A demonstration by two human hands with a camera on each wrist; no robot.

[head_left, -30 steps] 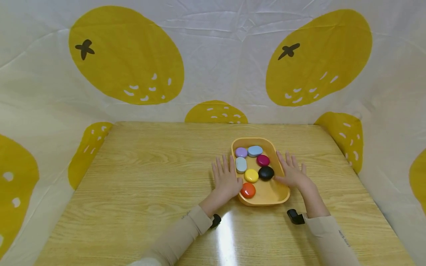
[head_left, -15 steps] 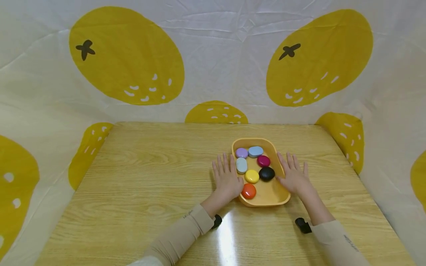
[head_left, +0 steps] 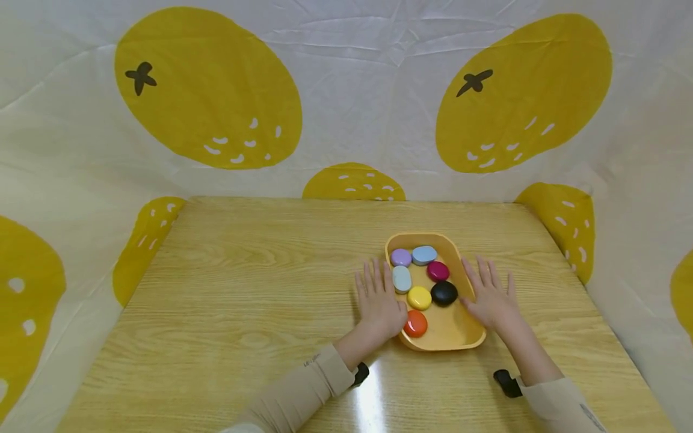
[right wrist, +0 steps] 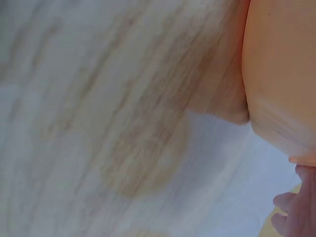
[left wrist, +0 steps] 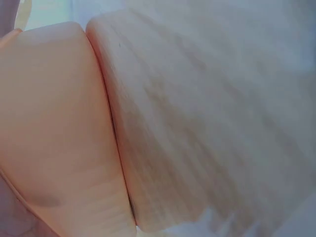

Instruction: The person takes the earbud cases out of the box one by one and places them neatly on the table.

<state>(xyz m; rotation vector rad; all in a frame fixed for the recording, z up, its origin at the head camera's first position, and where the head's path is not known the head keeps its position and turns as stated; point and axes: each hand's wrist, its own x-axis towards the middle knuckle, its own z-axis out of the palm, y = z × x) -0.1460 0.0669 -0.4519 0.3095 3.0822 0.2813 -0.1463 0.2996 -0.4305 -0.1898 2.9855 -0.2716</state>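
Note:
In the head view an orange-yellow tray [head_left: 449, 334] with rounded corners sits on the table, right of centre. My left hand [head_left: 381, 310] lies along its left wall, fingers straight and pointing away, thumb over the rim beside a red-orange pebble-like piece [head_left: 415, 323]. Against the opposite wall rests my right hand [head_left: 492, 304], fingers spread, thumb at the rim. Inside lie smooth yellow [head_left: 419, 297], black [head_left: 444, 293], dark pink [head_left: 438, 271], light blue [head_left: 425, 255], lilac [head_left: 401, 258] and pale grey [head_left: 402, 279] pieces. Both wrist views show the tray's outer wall [left wrist: 54, 123] close up.
The wood-grain table [head_left: 243, 288] extends around the tray, mostly to its left. Behind and at both sides hangs a white cloth [head_left: 368, 108] printed with big yellow fruit. Black wrist-camera mounts [head_left: 507, 383] stick out by the beige sleeves [head_left: 308, 385].
The tray has slid towards me and slightly right, with both hands keeping to its sides. The pieces inside have travelled with it, in the same arrangement.

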